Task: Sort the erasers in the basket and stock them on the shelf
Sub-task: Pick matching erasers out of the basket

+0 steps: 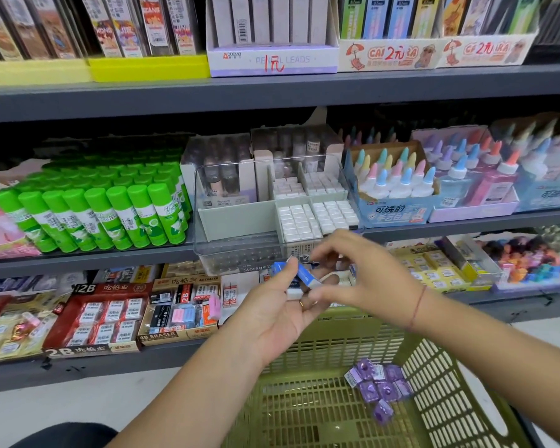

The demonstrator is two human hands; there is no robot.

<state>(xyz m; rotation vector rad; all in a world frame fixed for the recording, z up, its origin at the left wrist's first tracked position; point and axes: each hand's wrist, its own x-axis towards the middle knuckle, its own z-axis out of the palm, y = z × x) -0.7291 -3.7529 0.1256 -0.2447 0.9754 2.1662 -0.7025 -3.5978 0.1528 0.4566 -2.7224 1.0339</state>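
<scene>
My left hand is palm up over the green basket, holding a few white erasers with blue sleeves. My right hand reaches in from the right, its fingertips pinching at those erasers just below the clear storage bin. That bin juts from the middle shelf and holds rows of small white erasers. Several purple wrapped erasers lie on the basket floor.
Green glue sticks fill the middle shelf at left, pastel-capped glue bottles at right. The lower shelf carries a red 2B eraser box, a 4B eraser box and yellow eraser trays. Pencil lead boxes stand above.
</scene>
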